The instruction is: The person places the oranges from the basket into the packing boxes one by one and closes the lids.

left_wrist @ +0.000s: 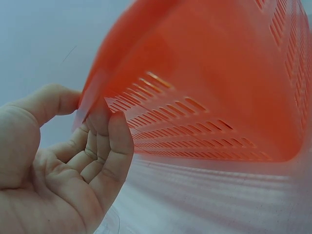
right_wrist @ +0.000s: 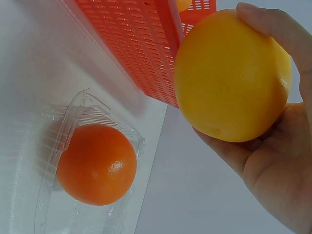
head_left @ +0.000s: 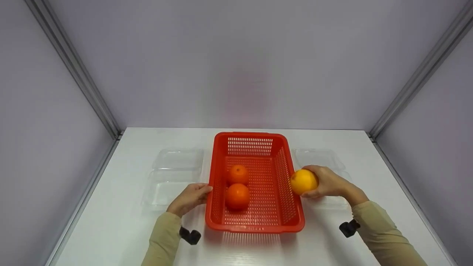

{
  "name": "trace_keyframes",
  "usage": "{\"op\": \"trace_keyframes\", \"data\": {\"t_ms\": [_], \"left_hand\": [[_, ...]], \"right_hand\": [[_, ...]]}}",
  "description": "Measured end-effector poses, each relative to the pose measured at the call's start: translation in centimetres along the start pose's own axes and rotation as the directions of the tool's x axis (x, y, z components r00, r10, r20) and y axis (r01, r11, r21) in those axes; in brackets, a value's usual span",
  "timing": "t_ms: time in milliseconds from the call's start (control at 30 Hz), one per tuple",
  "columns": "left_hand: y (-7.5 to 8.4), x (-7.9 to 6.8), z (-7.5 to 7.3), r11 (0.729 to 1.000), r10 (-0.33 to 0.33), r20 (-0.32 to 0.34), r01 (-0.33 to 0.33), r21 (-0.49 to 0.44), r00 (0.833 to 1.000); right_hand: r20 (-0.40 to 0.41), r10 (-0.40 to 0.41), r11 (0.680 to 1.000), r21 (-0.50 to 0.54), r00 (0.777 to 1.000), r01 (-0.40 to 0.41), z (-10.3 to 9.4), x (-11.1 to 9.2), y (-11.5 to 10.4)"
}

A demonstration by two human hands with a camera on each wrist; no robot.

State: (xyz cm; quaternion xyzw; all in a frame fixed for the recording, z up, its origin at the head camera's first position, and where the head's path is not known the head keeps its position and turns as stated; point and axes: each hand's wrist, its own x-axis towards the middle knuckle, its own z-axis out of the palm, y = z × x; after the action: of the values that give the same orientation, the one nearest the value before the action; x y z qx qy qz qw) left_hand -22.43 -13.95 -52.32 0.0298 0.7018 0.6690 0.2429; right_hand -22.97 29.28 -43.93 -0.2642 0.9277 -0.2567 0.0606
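Yellow fruit [head_left: 304, 181] is gripped by our right hand [head_left: 326, 181], fingers curved, beside the red basket's right rim [head_left: 292, 162]; our left hand [head_left: 190, 198] pinches its left rim [head_left: 213, 162].

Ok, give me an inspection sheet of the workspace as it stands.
Surface: white tabletop.
Job's things: red basket with two oranges inside; clear plastic containers to its left and right, the right one holding another orange.
Clutter: nothing seen.
Grippers: left hand grips the basket's left rim; right hand holds a yellow-orange fruit by its right rim.
Cables: nothing seen.
Surroundings: pale panels, grey corner strips.
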Motion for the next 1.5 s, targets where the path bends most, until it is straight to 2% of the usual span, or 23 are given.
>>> {"op": "trace_keyframes", "data": {"t_ms": [367,833,1133,1500], "left_hand": [[-0.2,0.0,-0.1,1.000,0.015,0.038,-0.014,-0.013,0.999],[-0.3,0.1,-0.2,1.000,0.018,0.031,-0.018,-0.020,0.999],[-0.3,0.2,-0.1,1.000,0.008,0.021,-0.008,-0.013,1.000],[0.0,-0.1,-0.1,0.999,0.022,0.040,-0.020,-0.036,0.999]], "right_hand": [[-0.002,0.024,1.000,0.002,1.000,-0.024,-0.2,-0.4,0.2],[-0.027,-0.003,1.000,-0.001,1.000,0.003,-0.1,-1.0,1.0],[-0.025,0.029,1.000,-0.003,0.999,-0.029,0.1,-1.3,1.4],[-0.006,0.068,0.997,0.023,0.998,-0.068,0.1,-1.6,2.1]]}}
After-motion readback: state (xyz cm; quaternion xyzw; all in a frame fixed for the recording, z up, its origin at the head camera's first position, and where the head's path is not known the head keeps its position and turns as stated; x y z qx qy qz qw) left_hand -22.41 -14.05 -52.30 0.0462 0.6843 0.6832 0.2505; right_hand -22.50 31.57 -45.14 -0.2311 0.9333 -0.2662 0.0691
